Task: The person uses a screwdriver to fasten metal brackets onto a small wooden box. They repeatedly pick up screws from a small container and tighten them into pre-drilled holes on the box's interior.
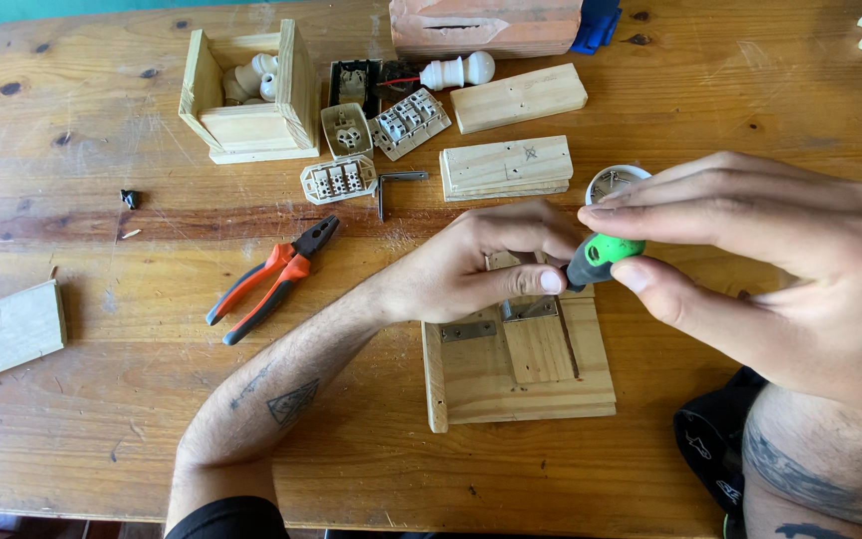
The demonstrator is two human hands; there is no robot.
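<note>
A small wooden assembly [521,374] of boards with metal corner brackets [468,330] lies near the table's front edge. My left hand [471,265] rests on its top part, thumb and fingers pinched at a bracket beside the screwdriver's shaft. My right hand [770,269] grips a screwdriver with a green and black handle [603,256], held upright over the assembly, fingers wrapped over its top.
Orange-handled pliers [271,279] lie left of my left arm. Behind are an open wooden box [249,100], several beige switch modules [339,180], a white lamp socket [456,72], stacked wood blocks [507,166], a small white tub [613,180], a brick [486,25]. A plank [2,334] lies far left.
</note>
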